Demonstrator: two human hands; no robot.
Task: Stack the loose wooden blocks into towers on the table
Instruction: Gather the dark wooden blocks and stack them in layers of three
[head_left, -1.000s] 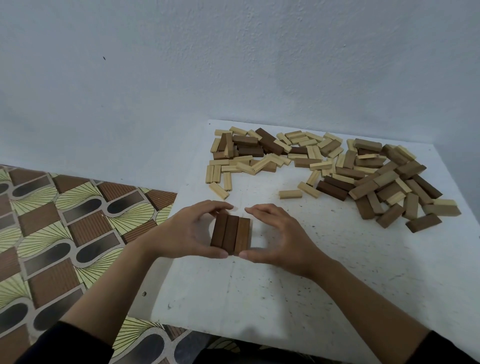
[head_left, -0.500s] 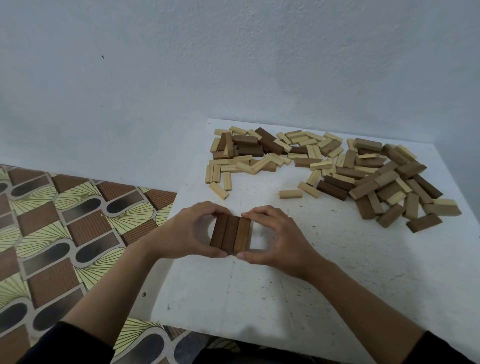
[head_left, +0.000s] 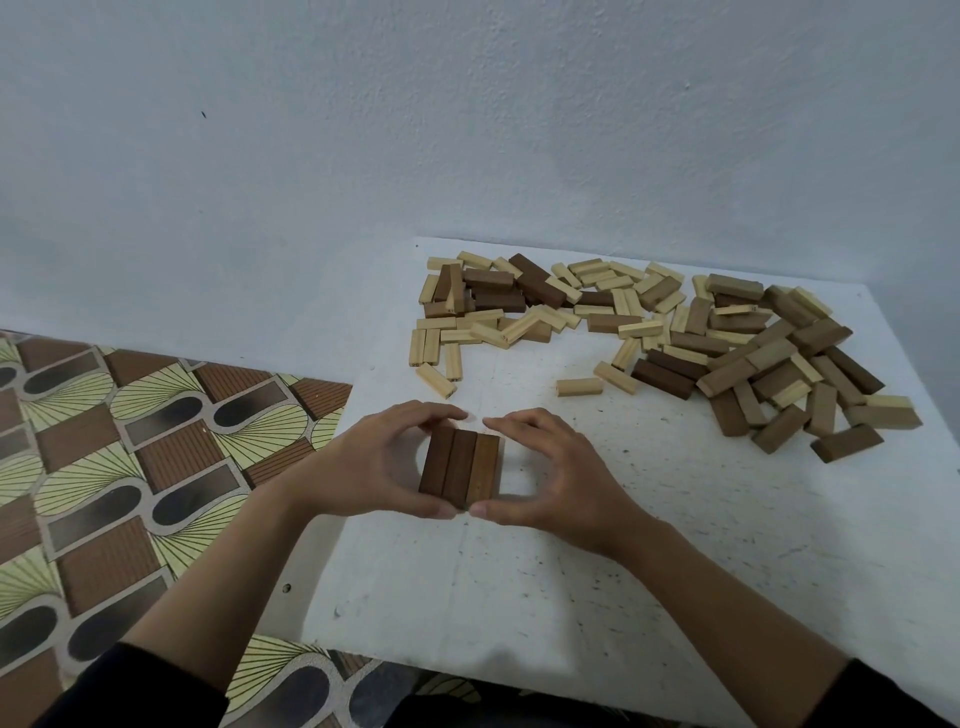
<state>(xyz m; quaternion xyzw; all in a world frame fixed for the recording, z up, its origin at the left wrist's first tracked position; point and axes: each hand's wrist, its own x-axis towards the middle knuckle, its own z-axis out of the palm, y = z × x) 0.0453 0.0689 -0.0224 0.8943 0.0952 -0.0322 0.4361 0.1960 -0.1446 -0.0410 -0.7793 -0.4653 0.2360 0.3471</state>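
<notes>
Three dark brown wooden blocks (head_left: 460, 467) lie side by side as a flat square layer on the white table (head_left: 649, 545), near its left edge. My left hand (head_left: 374, 462) cups the layer from the left, fingertips at its far end and thumb at its near end. From the right, my right hand (head_left: 556, 467) frames it the same way, thumb tip touching the near corner. A big heap of loose light and dark blocks (head_left: 675, 332) lies at the back of the table, apart from both hands.
A pale wall (head_left: 467, 130) rises right behind the table. Left of the table is a patterned brown and yellow floor (head_left: 130, 467). A few single light blocks (head_left: 579, 387) lie between the heap and my hands.
My right hand came in closer to the three-block layer, then eased slightly; both hands stay around it. The layer itself has hardly moved.
</notes>
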